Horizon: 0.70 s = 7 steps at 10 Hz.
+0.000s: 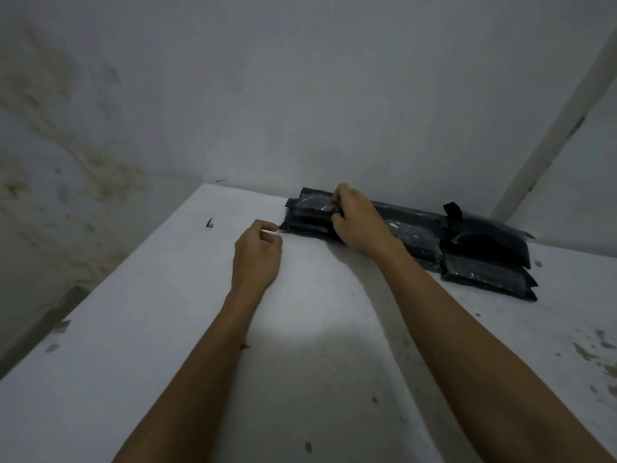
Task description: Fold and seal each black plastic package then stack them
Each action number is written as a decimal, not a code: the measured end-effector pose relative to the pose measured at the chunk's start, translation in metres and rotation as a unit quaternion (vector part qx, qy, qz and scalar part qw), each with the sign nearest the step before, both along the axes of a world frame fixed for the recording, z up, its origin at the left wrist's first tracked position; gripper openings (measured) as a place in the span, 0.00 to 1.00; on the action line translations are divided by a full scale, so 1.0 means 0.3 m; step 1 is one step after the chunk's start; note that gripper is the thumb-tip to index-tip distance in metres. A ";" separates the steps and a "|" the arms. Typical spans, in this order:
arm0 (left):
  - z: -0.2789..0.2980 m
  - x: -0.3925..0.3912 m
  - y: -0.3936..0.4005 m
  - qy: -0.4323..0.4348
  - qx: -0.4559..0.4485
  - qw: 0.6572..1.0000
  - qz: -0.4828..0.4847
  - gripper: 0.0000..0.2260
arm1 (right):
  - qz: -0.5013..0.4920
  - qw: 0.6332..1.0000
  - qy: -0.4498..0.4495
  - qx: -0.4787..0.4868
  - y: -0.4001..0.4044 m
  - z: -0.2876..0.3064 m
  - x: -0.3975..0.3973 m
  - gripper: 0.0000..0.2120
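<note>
Your right fingers curl over the top package, gripping its near edge; your left fingertips pinch a thin strip at the stack's corner. More packages lie piled just right, all at the table's far edge by the wall

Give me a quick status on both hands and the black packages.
Left hand pinches a strip at the left package stack corner. Right hand grips that stack's top. Second stack lies right. Nothing in the way.
</note>
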<state>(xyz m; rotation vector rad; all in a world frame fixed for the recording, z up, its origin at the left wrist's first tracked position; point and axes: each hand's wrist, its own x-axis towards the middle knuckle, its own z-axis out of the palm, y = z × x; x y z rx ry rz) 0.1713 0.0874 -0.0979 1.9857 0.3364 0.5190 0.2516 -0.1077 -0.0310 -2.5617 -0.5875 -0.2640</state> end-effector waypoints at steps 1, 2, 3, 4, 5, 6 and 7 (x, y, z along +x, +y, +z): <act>-0.001 -0.004 -0.002 0.000 0.011 1.000 0.001 0.06 | -0.004 0.997 -0.003 -0.072 0.000 -0.027 0.026 0.08; -0.004 -0.010 -0.002 0.012 0.020 1.000 -0.016 0.07 | -0.006 0.995 -0.012 -0.097 -0.001 -0.044 0.026 0.11; 0.008 -0.038 -0.012 0.020 0.039 0.998 -0.046 0.07 | 0.001 0.996 0.006 -0.085 -0.011 -0.024 0.000 0.14; 0.036 -0.082 -0.034 0.032 0.068 0.995 -0.073 0.05 | -0.002 0.999 0.017 -0.033 -0.047 0.012 -0.052 0.13; 0.084 -0.124 -0.058 0.042 0.088 0.991 -0.095 0.03 | -0.021 0.999 0.035 0.022 -0.113 0.076 -0.130 0.13; 0.217 -0.133 -0.097 0.002 0.134 0.983 -0.124 0.03 | -0.041 0.997 0.029 0.062 -0.193 0.174 -0.190 0.12; 0.393 -0.142 -0.143 -0.039 0.176 0.975 -0.130 0.03 | -0.060 0.994 0.005 0.096 -0.262 0.297 -0.259 0.12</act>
